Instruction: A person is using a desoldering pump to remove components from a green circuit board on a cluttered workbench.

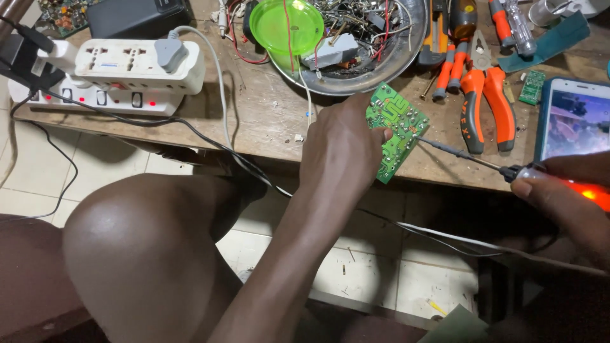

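Left hand [340, 149] pinched the green circuit board [397, 130] over the wooden bench [267, 121] edge, right hand [559, 194] gripped the soldering iron [483, 164] on it, so one slip could've bridged joints.

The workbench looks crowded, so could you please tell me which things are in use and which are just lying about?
In use:
- green circuit board, held by the left hand
- soldering iron, in the right hand, tip on the board

Lying about:
- orange pliers
- metal bowl of parts
- green lid
- power strips
- phone
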